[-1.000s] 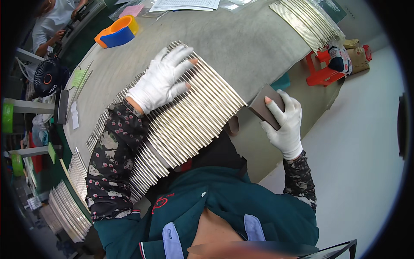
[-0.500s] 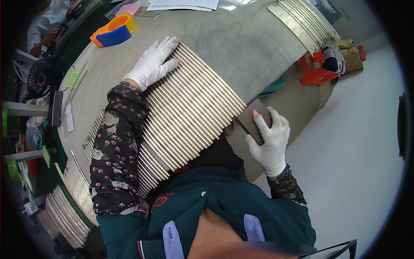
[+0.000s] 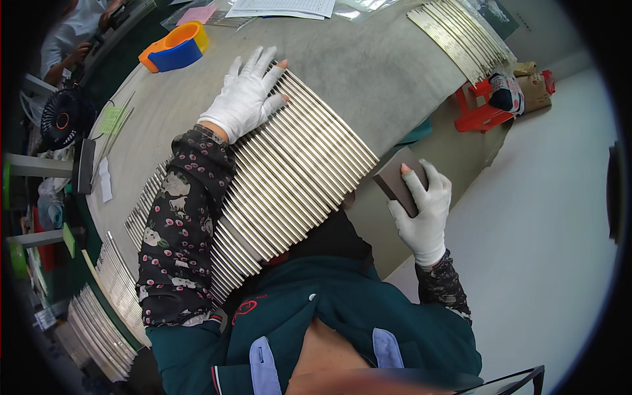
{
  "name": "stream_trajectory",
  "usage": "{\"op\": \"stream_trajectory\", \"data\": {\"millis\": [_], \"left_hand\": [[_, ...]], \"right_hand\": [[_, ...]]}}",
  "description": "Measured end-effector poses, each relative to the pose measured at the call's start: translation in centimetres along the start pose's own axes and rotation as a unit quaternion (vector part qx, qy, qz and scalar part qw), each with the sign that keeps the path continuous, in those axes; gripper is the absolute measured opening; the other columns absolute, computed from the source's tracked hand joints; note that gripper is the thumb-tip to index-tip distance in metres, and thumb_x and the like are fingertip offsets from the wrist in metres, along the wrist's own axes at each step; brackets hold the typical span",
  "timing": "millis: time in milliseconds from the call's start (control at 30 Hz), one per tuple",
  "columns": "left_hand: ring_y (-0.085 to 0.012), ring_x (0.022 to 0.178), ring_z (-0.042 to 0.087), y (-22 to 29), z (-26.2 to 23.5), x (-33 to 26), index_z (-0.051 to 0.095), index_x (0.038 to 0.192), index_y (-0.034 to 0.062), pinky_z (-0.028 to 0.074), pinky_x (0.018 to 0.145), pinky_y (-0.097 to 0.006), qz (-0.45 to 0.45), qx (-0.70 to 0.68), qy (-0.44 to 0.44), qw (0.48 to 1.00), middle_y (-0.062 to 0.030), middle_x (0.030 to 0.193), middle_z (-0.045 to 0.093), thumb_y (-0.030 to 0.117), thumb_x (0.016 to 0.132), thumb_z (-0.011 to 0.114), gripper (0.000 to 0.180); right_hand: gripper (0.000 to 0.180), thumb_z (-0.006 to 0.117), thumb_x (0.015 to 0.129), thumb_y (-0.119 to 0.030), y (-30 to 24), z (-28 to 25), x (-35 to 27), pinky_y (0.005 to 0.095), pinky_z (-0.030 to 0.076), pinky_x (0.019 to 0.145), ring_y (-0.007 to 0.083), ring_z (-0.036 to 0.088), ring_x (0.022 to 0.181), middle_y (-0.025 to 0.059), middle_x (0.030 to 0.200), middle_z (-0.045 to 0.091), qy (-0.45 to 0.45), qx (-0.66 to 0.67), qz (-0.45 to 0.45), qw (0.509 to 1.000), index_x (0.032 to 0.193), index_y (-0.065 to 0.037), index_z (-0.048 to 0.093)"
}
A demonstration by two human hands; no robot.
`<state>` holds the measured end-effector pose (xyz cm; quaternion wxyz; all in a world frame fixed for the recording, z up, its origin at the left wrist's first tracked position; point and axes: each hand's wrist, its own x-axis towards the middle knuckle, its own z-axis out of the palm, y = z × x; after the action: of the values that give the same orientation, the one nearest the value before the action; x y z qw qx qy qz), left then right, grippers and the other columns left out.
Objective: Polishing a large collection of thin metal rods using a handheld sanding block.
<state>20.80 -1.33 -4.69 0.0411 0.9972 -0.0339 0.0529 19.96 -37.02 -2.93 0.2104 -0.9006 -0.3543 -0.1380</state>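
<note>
Around us we see tape rolls (image 3: 172, 47) and papers (image 3: 280, 6) at the table's (image 3: 368, 62) far edge, a fan (image 3: 60, 120) to the left, and more rods (image 3: 461, 39) far right. Our left hand (image 3: 245, 97) lies flat and released on the rods (image 3: 289, 174), side by side across the table, long axes running near-left to far-right. Our right hand (image 3: 421, 207) grasps a dark block (image 3: 397, 181) at their near-right ends.

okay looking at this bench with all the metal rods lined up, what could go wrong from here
The rods overhang the table edge toward the person, so some could slide off if the left hand eases up. The right hand holds the grey block close to the rod ends; a push might knock the row out of line.
</note>
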Motion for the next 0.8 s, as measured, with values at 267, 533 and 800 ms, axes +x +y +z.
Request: {"op": "stream_trajectory", "data": {"millis": [267,533,800], "left_hand": [[-0.0345,0.14,0.023,4.6,0.4,1.7,0.037,0.143,0.015,0.015,0.112,-0.054,-0.035,0.036,0.054,0.997,-0.0168,0.148,0.031,0.059,0.089,0.044,0.07],[-0.0315,0.138,0.028,4.7,0.3,0.6,0.046,0.138,0.0163,0.019,0.111,-0.055,-0.061,0.022,0.021,0.998,-0.0151,0.145,0.037,0.061,0.084,0.049,0.07],[-0.0319,0.138,0.028,4.8,0.2,0.7,0.047,0.137,0.0161,0.02,0.11,-0.055,-0.066,0.025,0.01,0.997,-0.0152,0.145,0.037,0.06,0.083,0.051,0.07]], "right_hand": [[0.057,0.074,0.066,-0.017,-0.7,0.4,1.4,0.045,0.039,0.092,0.0367,0.046,0.107,0.0188,0.123,0.048,0.02,-0.006,0.007,1.0,0.12,-0.012,0.057],[0.058,0.073,0.066,-0.018,-0.7,0.6,1.7,0.045,0.039,0.092,0.0367,0.046,0.108,0.019,0.124,0.048,-0.011,-0.011,0.015,1.0,0.121,-0.011,0.058],[0.056,0.073,0.068,-0.023,-3.7,1.1,3.4,0.0436,0.04,0.089,0.0372,0.047,0.108,0.0215,0.123,0.047,-0.055,0.036,-0.087,0.994,0.121,-0.014,0.058]]}}
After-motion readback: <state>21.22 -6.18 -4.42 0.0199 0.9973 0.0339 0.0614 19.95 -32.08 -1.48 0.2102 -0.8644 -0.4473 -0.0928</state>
